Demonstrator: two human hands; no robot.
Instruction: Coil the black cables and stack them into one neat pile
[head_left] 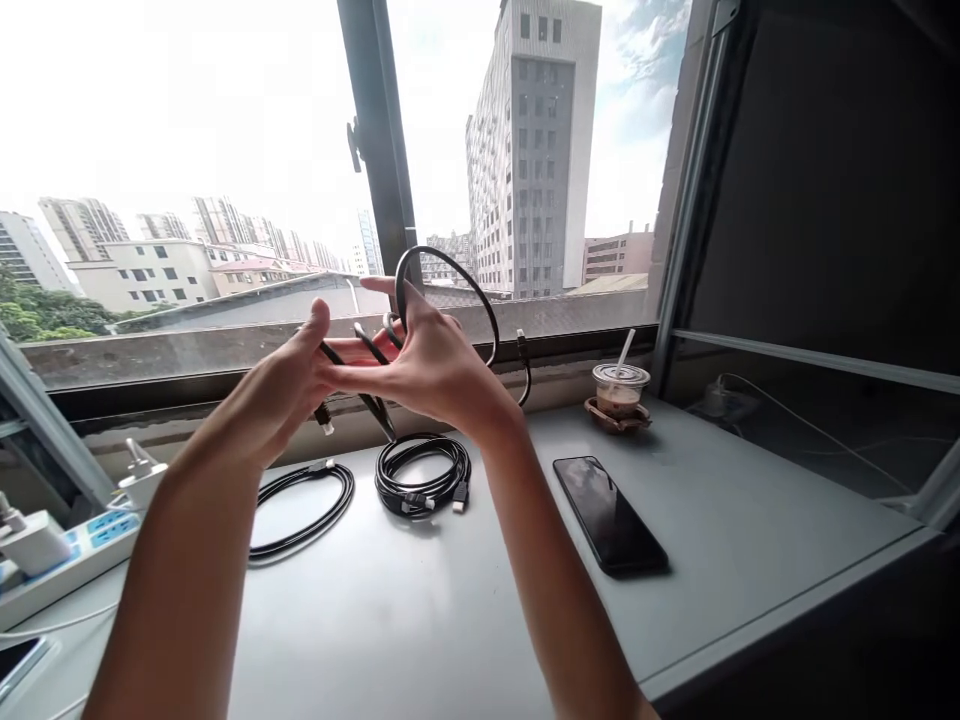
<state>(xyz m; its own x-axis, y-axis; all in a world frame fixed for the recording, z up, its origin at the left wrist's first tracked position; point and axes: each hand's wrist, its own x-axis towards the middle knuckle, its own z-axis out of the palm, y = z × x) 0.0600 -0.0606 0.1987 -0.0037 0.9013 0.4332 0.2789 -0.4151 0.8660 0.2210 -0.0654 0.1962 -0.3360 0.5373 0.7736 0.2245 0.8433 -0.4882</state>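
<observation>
Both hands are raised above the grey desk [712,520] in front of the window. My right hand [427,365] has a black cable [450,265] looped over its fingers, the loop arching above it and one plug end hanging down on the right. My left hand [289,385] pinches a stretch of the same cable near its other plug, fingers closed on it. Below the hands a tightly coiled black cable [424,470] lies on the desk. A looser black cable loop [304,505] lies to its left.
A black phone [611,515] lies face up right of my right forearm. An iced drink cup with a straw [619,390] stands by the window sill. A white power strip with plugged adapters [67,545] sits at the left edge.
</observation>
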